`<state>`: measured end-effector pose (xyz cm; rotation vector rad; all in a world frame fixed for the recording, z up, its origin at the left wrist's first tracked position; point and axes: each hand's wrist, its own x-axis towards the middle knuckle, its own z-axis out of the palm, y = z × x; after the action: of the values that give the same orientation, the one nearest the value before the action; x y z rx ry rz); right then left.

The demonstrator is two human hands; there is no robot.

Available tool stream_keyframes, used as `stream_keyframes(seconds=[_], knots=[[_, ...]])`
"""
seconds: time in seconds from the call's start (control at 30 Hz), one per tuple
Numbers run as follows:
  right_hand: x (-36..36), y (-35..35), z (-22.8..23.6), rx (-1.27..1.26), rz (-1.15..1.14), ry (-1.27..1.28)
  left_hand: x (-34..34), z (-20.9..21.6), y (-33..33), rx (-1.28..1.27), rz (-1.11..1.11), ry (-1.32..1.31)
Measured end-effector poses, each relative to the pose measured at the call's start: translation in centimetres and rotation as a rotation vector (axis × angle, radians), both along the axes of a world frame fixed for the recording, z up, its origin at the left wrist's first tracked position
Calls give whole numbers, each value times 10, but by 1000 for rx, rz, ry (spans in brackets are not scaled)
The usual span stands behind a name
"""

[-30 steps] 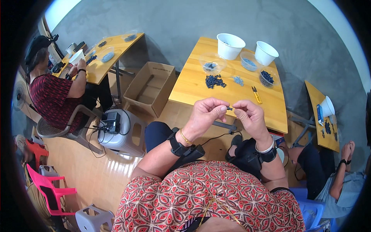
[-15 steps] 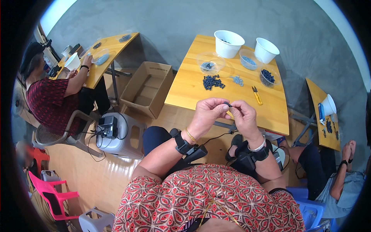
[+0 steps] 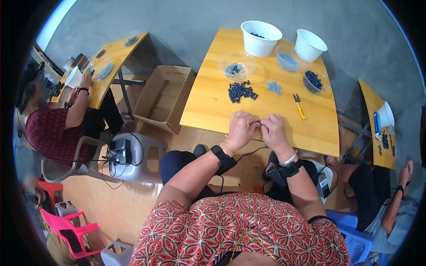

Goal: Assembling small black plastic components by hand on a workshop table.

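Observation:
My left hand (image 3: 242, 131) and my right hand (image 3: 275, 132) meet at the near edge of the wooden table (image 3: 202, 106). Both are closed, fingertips pinching a small dark piece (image 3: 259, 122), mostly hidden by the fingers. Just beyond them lies a loose pile of short dark blue tube-like pieces (image 3: 242, 91). A smaller heap of tiny light blue pieces (image 3: 274, 87) is to its right. Yellow-handled thread snips (image 3: 301, 109) rest on the tabletop to the right of my hands.
Far on the table are a white tub (image 3: 259, 45), another white tub (image 3: 309, 49), and clear bowls holding light blue pieces (image 3: 287, 62) and dark pieces (image 3: 313, 80). A cardboard box (image 3: 159, 106) stands left. Co-workers sit at side tables, left (image 3: 57, 128) and right (image 3: 395, 213).
My hands have turned so their backs face up more, still pinching the small dark piece at the table's near edge. The view has shifted slightly. The left co-worker's arms moved a little.

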<state>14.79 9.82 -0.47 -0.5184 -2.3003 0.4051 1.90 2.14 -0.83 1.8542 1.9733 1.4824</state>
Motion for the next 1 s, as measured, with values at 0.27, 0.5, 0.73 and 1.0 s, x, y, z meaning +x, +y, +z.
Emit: stream_keyframes(seconds=[0.27, 0.5, 0.73, 1.0], knots=[[2, 3, 7, -183, -64, 57, 3, 7, -4, 8, -18, 132], [-48, 22, -4, -181, -266, 50, 3, -2, -5, -7, -30, 157], [-49, 20, -5, -122, -260, -3, 5, -4, -4, 41, 27, 135], [-53, 23, -10, -79, -206, -18, 7, -5, -2, 9, 86, 129]])
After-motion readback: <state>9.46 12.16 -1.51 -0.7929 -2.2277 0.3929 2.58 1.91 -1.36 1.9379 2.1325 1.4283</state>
